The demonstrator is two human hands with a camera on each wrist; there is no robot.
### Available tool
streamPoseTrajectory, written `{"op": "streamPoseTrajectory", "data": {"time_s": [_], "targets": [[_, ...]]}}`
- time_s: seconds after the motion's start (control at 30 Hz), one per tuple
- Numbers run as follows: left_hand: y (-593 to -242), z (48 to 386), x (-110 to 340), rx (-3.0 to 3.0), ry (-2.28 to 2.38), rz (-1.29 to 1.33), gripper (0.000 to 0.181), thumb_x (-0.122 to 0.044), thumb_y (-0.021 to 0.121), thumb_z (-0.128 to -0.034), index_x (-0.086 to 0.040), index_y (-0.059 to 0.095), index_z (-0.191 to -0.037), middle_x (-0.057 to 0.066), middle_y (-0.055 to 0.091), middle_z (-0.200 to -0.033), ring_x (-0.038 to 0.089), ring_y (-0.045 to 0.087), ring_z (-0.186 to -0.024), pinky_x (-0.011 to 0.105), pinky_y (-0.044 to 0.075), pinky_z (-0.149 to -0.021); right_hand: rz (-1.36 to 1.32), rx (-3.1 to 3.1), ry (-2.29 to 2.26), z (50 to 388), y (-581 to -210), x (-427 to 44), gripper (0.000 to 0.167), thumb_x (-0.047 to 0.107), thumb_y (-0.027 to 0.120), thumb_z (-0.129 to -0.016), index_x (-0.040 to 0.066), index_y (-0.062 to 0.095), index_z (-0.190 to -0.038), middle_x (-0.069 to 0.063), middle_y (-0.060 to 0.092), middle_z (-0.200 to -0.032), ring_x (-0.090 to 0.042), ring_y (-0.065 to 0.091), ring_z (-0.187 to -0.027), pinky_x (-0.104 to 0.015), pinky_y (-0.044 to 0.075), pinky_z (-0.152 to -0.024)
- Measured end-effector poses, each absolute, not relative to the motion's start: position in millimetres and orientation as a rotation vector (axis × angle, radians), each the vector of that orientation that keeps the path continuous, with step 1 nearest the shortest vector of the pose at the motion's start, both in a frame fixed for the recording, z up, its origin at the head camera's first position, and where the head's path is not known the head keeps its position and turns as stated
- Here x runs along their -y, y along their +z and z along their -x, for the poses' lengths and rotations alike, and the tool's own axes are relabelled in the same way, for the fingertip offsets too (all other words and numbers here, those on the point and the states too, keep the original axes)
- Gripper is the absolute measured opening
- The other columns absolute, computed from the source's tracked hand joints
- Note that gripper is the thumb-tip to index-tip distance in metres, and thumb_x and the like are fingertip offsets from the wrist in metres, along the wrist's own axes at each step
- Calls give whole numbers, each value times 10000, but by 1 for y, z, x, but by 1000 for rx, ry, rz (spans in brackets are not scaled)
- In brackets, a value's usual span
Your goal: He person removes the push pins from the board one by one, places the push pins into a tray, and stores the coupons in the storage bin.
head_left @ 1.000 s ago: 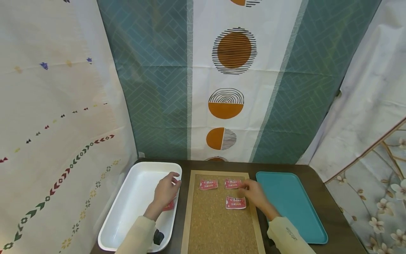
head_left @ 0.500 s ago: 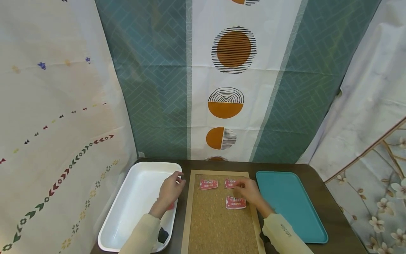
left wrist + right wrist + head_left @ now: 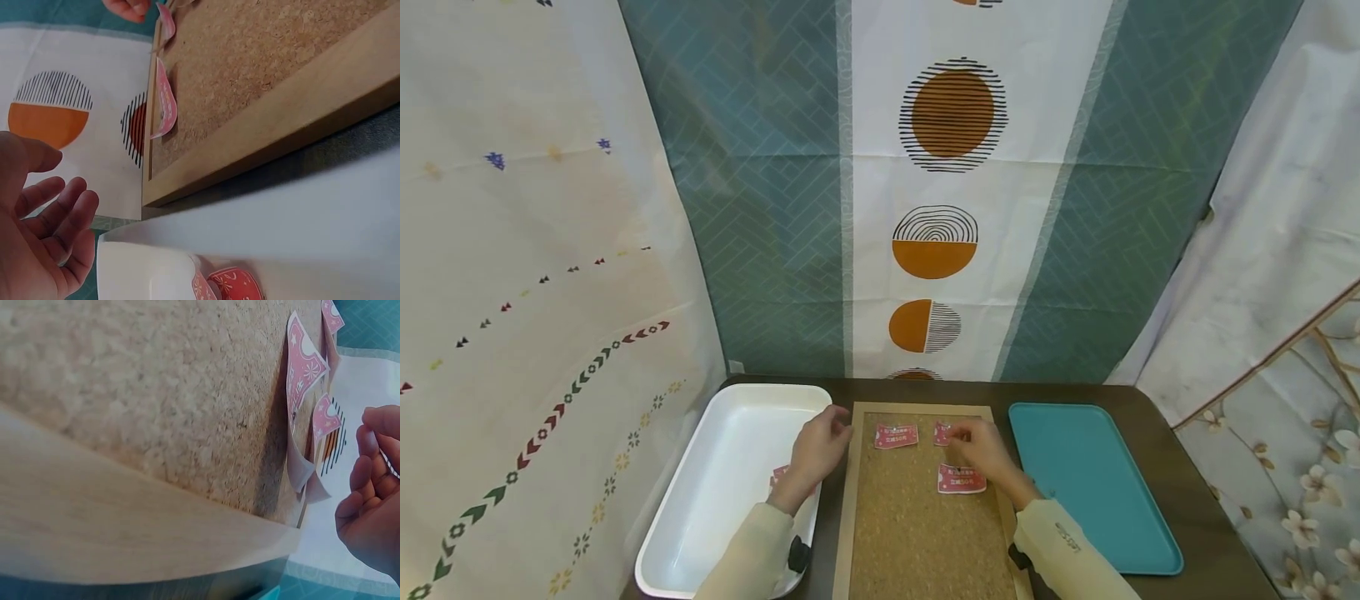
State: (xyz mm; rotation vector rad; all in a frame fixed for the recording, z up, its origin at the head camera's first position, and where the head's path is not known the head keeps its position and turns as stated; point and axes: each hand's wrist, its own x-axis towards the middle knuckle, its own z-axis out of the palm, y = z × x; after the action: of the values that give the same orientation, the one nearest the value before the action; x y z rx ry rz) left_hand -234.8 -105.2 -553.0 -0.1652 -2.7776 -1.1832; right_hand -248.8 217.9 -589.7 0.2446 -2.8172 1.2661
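Observation:
Pink-and-red paper coupons are fixed to a wood-framed cork board: an upper-left coupon, an upper-right coupon and a lower-right coupon. Their edges curl up in the right wrist view, where one large coupon stands out. My right hand is at the upper-right coupon and partly covers it. Its thumb and index finger come together; anything between them is hidden. My left hand hovers over the white tray's right rim beside the board. Its loosely bent fingers hold nothing.
The white tray on the left contains red coupons. A teal tray lies to the right of the board. All stand on a dark table, with patterned cloth hanging behind and at both sides.
My left hand has shifted right from over the white tray toward the cork board, uncovering red coupons there. My right hand has moved slightly left across the upper-right coupon.

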Motion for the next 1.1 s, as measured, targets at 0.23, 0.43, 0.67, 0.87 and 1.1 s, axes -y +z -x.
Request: {"op": "streamPoseTrajectory", "data": {"time_s": [0.23,0.43,0.67,0.87,1.1], "targets": [[-547,242,96,2788,-1156,232,283,-140,708,-983,-44,695,-1249,28,696,-912,125,615,-739,313,503,-627,-248,2827,1296,253,-591,-213,45,81,770,-957,59,794,-926,34,696,-808,-123,552,-724,-262,473,-615],[-542,249,91,2794,-1110,245,280,-162,699,-979,-52,701,-1237,44,711,-927,152,639,-766,348,520,-668,-250,2825,1274,256,-590,-207,37,88,789,-944,76,804,-912,44,696,-807,-116,548,-729,-254,469,-627],[-542,252,88,2824,-1139,226,286,-139,696,-983,-42,693,-1252,40,696,-910,138,607,-721,318,490,-618,-310,2799,1241,257,-592,-201,50,62,798,-926,79,804,-879,17,718,-859,-107,538,-731,-248,467,-645],[-544,254,85,2836,-1141,246,287,-126,705,-975,-40,686,-1248,38,684,-898,132,577,-680,301,465,-578,-340,2805,1267,263,-596,-199,9,59,803,-919,54,796,-920,21,700,-857,-109,559,-756,-256,492,-678],[-547,261,83,2880,-1132,242,303,-138,705,-984,-48,668,-1270,50,674,-926,145,574,-686,298,463,-563,-348,2804,1198,269,-598,-193,34,59,801,-923,83,786,-904,31,712,-846,-103,573,-748,-268,495,-666]]}}
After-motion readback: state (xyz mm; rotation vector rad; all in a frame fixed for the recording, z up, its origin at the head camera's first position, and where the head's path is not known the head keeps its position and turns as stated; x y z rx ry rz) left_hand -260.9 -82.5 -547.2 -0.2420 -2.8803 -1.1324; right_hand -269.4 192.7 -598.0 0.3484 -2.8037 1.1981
